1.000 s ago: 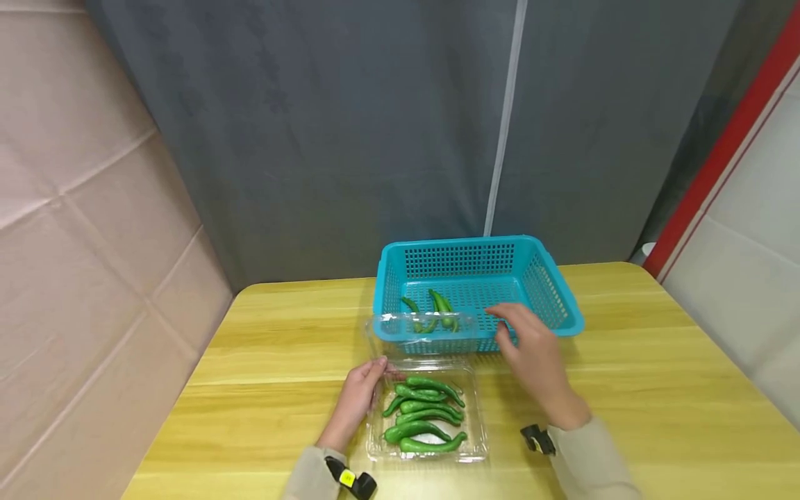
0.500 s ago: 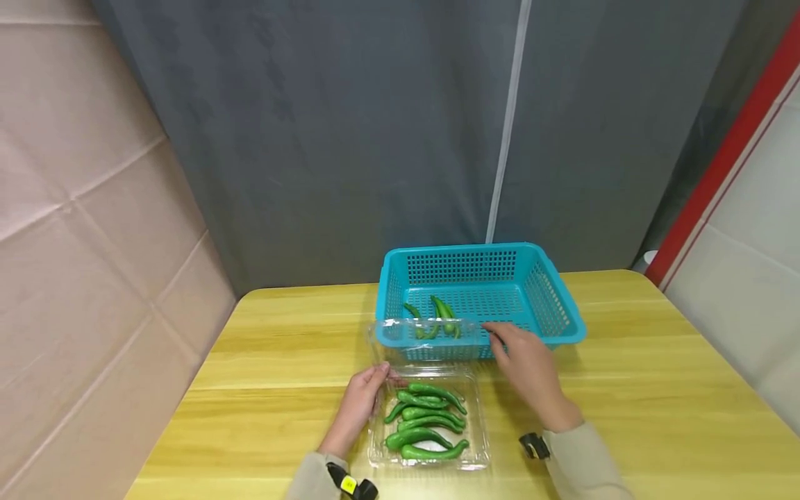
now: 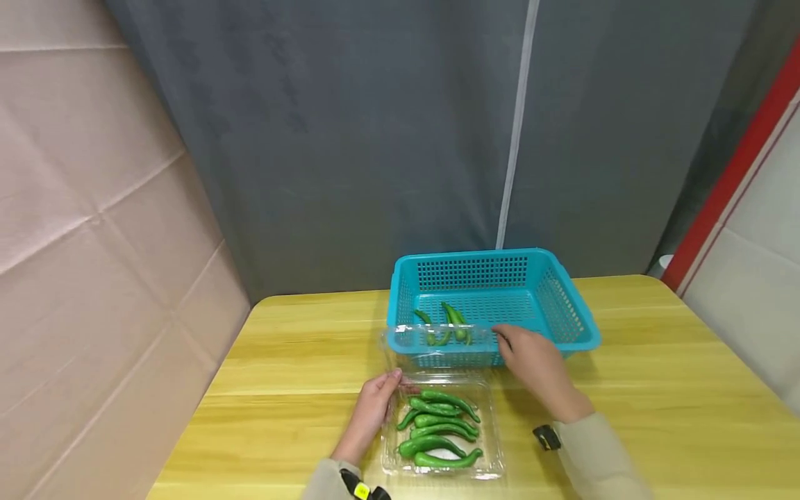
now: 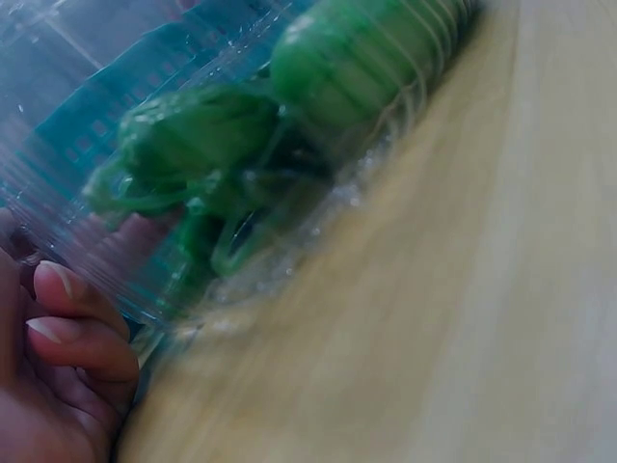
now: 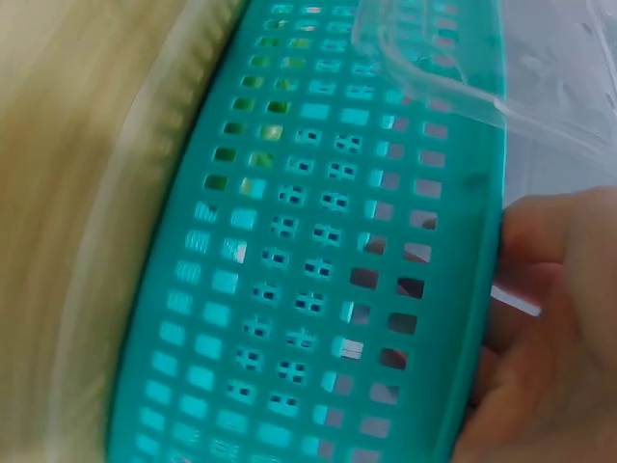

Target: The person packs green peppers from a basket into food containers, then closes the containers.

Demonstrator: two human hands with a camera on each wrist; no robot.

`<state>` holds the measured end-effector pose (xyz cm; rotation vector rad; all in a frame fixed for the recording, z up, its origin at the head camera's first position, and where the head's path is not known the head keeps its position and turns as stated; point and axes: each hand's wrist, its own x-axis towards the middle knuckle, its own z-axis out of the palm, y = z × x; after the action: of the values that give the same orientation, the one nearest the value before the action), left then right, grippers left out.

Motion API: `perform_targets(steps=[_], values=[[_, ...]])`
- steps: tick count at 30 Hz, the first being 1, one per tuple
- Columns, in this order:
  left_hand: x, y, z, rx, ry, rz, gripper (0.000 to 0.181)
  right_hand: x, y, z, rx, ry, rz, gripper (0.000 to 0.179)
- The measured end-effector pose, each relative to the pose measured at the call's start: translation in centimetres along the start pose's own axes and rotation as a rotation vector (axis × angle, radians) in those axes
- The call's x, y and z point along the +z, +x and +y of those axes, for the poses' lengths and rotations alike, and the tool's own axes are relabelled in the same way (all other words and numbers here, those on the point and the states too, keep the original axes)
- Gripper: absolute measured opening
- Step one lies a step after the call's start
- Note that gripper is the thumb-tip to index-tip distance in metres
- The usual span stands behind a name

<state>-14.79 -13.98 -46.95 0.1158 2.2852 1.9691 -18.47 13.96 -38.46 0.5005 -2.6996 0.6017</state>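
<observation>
A hinged clear plastic container (image 3: pixel 497 458) lies on the table, its lid (image 3: pixel 409 355) raised and leaning back over the basket's front. Several green chili peppers (image 3: pixel 440 448) lie in its base. My left hand (image 3: pixel 373 403) grips the container's back left corner near the hinge; in the left wrist view, curled fingers (image 4: pixel 92 333) sit against the plastic. My right hand (image 3: pixel 534 364) is at the front rim of the blue basket (image 3: pixel 581 340), beside the lid's upper right corner. Its fingertips go behind the rim in the right wrist view, so I cannot tell what they hold.
Several smaller green peppers (image 3: pixel 459 323) lie in the basket's left half, partly seen through the lid. The wooden table (image 3: pixel 300 347) ends at a grey curtain (image 3: pixel 350 173) behind the basket. Pale walls stand on both sides.
My right hand, hovering above the basket's front with finger and thumb apart, has come down to the rim beside the lid, and its fingers have closed together. The left hand keeps its grip.
</observation>
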Motion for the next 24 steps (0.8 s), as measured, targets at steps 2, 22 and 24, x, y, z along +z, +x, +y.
perform_targets(steps=[2,22,24], values=[[0.0,0.0,-0.1,0.003,0.013,0.015,0.04,-0.1,0.3,0.0,-0.021,-0.016,-0.04,0.026],[0.3,-0.6,1.1,-0.016,0.025,0.032,0.04,-0.5,4.4,0.9,0.034,0.087,-0.509,0.04],[0.4,-0.9,1.7,-0.01,0.019,0.016,0.04,-0.5,4.6,0.9,0.036,0.111,-0.539,0.04]])
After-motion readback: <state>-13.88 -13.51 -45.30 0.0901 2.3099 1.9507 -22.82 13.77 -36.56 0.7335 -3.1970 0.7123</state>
